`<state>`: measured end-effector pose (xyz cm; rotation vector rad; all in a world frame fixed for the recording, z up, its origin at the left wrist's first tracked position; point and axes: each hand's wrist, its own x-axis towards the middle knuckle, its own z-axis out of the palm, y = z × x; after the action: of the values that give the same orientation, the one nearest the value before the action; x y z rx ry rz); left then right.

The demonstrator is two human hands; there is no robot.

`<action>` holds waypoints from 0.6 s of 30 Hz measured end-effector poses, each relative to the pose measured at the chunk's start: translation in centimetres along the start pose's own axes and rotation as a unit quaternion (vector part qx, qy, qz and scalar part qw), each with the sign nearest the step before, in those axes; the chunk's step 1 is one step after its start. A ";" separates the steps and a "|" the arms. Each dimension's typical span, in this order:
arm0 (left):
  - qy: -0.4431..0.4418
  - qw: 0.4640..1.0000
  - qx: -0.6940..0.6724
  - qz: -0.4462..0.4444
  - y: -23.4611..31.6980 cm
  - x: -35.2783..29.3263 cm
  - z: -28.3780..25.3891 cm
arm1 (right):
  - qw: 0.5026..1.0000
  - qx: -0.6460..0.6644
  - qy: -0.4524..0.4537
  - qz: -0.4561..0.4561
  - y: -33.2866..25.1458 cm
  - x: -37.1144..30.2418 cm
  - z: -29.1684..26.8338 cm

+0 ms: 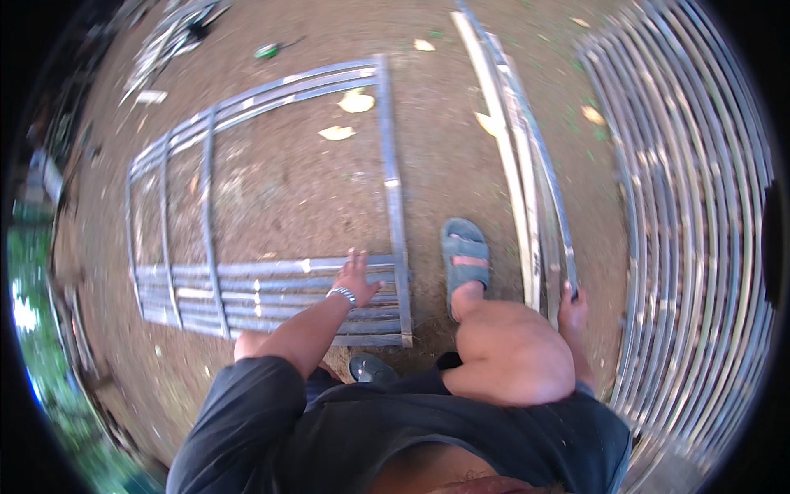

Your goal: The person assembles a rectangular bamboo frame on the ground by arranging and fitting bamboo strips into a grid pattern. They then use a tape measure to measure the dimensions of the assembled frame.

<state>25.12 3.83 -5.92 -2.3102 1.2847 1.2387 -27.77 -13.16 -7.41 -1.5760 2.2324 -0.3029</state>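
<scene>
A frame of bamboo strips [390, 156] lies on the ground at the left, with several slats across its near side and a few along its far side. Over the near slats [280, 267], my left hand [355, 281] is spread flat, fingers apart and holding nothing. To the right of my knee, my right hand [573, 311] closes round the near end of a long, thin bamboo strip [561, 218]. That strip runs away from me along other pale strips [512, 165]. My right fingers are partly hidden.
A large slatted bamboo panel [658, 206] lies along the right side. My sandalled foot [467, 255] stands between the frame and the pale strips. Scrap strips [169, 41] are piled at the far left, near a small green object [267, 51]. Dry leaves [355, 100] dot the bare earth.
</scene>
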 end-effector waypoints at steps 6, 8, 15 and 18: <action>0.006 1.000 -0.027 0.001 -0.2 -0.3 0.1 | 0.982 -0.026 -0.044 -0.183 -9.0 -0.1 0.7; 0.002 0.999 -0.041 -0.009 -0.5 -0.9 0.1 | 0.965 -0.057 -0.060 -0.247 -12.4 -0.1 1.1; 0.013 0.996 -0.083 -0.023 -1.3 -1.5 0.7 | 0.913 -0.106 -0.128 -0.374 -20.8 1.9 1.7; 0.017 0.994 -0.100 -0.040 -2.6 -1.6 2.1 | 0.889 -0.140 -0.137 -0.414 -24.4 3.5 3.6</action>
<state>25.54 7.42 -6.47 -2.5027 1.1111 1.3620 -6.45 -24.70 -1.83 -2.4919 1.3246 0.0341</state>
